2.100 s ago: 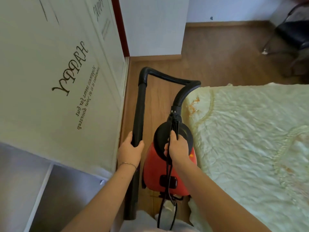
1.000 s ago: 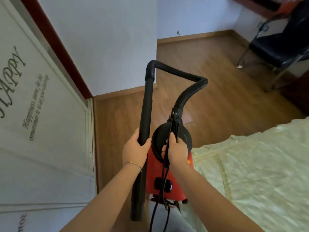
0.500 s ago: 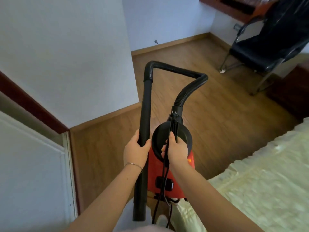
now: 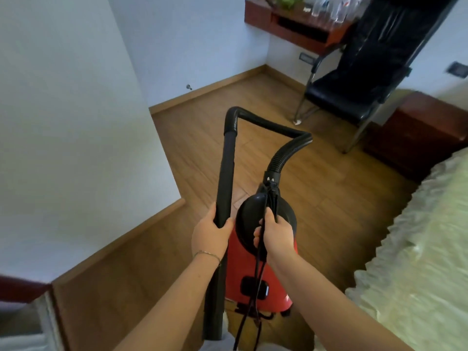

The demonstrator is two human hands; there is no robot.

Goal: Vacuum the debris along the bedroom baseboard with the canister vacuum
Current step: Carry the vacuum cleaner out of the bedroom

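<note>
Two grips busy: left grip (image 4: 211, 238) curled round wand (image 4: 225, 173); right grip (image 4: 274, 234) clenched on vacuum (image 4: 243, 267) handle (image 4: 272, 198) plus cord (image 4: 258, 267).

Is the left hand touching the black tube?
Touching. The head view shows the left hand gripping the black tube, thumb and fingers curled round it.

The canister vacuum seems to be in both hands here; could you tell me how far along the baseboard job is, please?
Done: nothing visible yet. In hand: the left hand grips the black wand and the right hand grips the top of the red canister vacuum and its cord, apparently carrying it. Left: the wand's end is not at the baseboard, so the vacuuming itself seems not yet begun.
</note>
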